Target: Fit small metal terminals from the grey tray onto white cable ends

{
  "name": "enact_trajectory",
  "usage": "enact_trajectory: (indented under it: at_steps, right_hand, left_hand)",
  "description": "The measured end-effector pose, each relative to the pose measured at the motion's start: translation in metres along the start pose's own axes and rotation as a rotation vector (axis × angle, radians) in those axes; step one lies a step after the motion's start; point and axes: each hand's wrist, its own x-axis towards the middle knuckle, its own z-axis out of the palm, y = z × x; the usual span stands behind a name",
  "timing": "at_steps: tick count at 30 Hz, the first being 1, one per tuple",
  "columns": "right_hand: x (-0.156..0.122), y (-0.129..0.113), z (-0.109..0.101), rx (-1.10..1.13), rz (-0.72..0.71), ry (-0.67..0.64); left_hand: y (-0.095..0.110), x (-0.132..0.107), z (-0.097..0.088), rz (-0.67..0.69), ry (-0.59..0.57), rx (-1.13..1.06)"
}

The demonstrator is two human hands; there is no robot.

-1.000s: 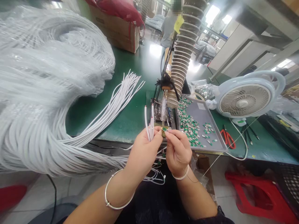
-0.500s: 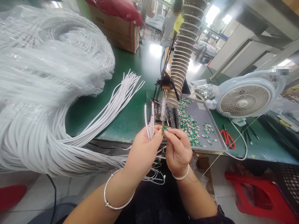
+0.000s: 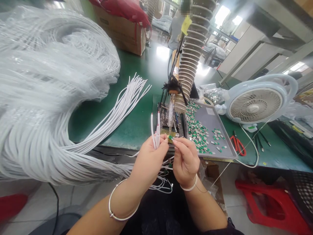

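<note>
Left fingers (image 3: 161, 141) gripping cables (image 3: 156, 130), right (image 3: 178, 142) pinching board (image 3: 170, 138)

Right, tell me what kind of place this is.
Probably a cable-assembly workshop: a huge bundle of white cables lies on a green workbench, beside a metal tray of small green-and-silver parts.

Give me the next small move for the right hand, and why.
Probably ease the small green-and-silver piece pinched in the right hand onto the white cable ends held upright in the left hand: the piece already sits close beside them, between both hands.
</note>
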Motion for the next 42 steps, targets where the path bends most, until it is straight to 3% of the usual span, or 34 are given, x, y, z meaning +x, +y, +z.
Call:
enact_trajectory:
  at_steps: [3, 9, 14, 21, 25, 32, 39, 42]
  right_hand:
    - [-0.001, 0.000, -0.001, 0.023, 0.017, -0.002]
    - [0.002, 0.001, -0.003, 0.012, 0.139, -0.083]
    - [0.001, 0.001, -0.004, 0.011, 0.221, -0.168]
    - [-0.003, 0.005, -0.003, -0.029, 0.065, -0.050]
    - [-0.004, 0.006, -0.002, 0.023, 0.037, -0.073]
    - [-0.007, 0.004, -0.007, 0.079, 0.079, -0.115]
    - [-0.017, 0.005, -0.001, 0.184, 0.245, 0.023]
    - [-0.016, 0.005, -0.001, 0.141, 0.236, 0.022]
  left_hand:
    - [-0.003, 0.001, -0.003, -0.001, -0.001, 0.006]
    - [-0.008, 0.002, -0.013, 0.050, -0.122, 0.055]
    - [-0.010, 0.002, -0.019, 0.093, -0.114, 0.156]
    - [0.006, -0.002, -0.020, 0.031, -0.172, 0.383]
    - [0.010, -0.001, -0.018, 0.055, -0.215, 0.372]
    - [0.006, 0.001, -0.016, 0.089, -0.211, 0.313]
    - [0.006, 0.006, -0.017, 0.096, -0.150, 0.348]
    - [0.009, 0.008, -0.016, 0.103, -0.138, 0.349]
